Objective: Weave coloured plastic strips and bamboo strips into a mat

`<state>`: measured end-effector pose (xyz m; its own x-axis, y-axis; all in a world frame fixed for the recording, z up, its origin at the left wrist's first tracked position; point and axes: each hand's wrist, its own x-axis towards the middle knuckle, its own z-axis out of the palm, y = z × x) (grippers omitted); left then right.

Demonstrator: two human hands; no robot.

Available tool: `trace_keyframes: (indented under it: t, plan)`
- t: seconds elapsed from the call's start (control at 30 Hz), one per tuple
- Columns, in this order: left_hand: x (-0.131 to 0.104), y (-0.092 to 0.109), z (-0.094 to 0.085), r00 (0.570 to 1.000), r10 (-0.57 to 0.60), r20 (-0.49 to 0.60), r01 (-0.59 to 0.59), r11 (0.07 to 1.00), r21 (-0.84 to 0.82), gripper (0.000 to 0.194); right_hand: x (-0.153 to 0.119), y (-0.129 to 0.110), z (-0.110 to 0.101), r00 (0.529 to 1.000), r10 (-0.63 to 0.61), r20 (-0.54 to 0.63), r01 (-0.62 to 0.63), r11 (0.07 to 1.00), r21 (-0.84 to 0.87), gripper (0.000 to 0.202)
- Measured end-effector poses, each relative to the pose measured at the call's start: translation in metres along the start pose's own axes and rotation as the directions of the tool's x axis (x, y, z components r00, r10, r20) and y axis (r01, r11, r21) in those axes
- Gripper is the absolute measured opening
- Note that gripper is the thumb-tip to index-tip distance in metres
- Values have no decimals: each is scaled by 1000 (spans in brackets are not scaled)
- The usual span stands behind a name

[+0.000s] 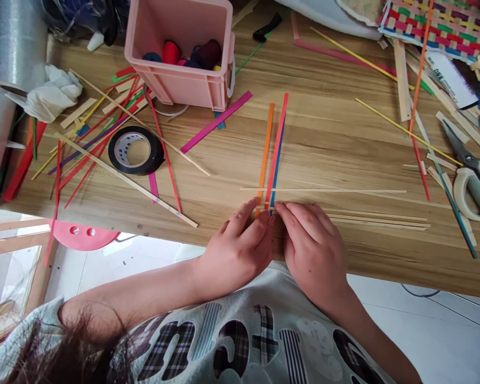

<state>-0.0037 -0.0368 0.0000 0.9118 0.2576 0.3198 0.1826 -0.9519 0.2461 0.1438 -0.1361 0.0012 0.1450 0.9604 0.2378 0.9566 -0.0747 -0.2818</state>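
Observation:
Three coloured strips lie side by side on the wooden table: an orange strip [266, 144], a red strip [278, 138] and a blue strip [279, 154]. Thin pale strips run across their near ends, the farthest being one pale strip [324, 190]. My left hand [240, 242] has its fingers closed at the near ends of the orange and red strips. Beside the blue strip, my right hand [314, 242] presses its fingertips on the crossing, with more pale strips [384, 220] reaching out to its right. My thumbs and the strip ends beneath the fingers are hidden.
Black tape [157, 154] lies left among scattered coloured strips. Behind it stands a pink bin [180, 88] holding thread spools. White-handled scissors [470, 184] rest at the right edge, near a woven multicoloured piece [444, 26]. Crumpled tissue [54, 93] sits far left. The table's front edge is close to me.

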Motion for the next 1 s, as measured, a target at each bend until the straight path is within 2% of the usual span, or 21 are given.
trace_keyframes:
  t: [0.5, 0.73, 1.0]
  plan:
    - [0, 0, 1, 1000, -11, -6, 11, 1000, 14, 38, 0, 0, -1, 1000, 7, 1, -7, 999, 37, 41]
    - [1, 1, 1, 999, 8, -34, -7, 1000, 20, 39, -5, 3, -1, 985, 106, -138, -94, 992, 90, 37]
    - [1, 4, 3, 998, 17, -55, -13, 997, 76, 32, -10, 5, -5, 994, 73, -87, -70, 997, 36, 33]
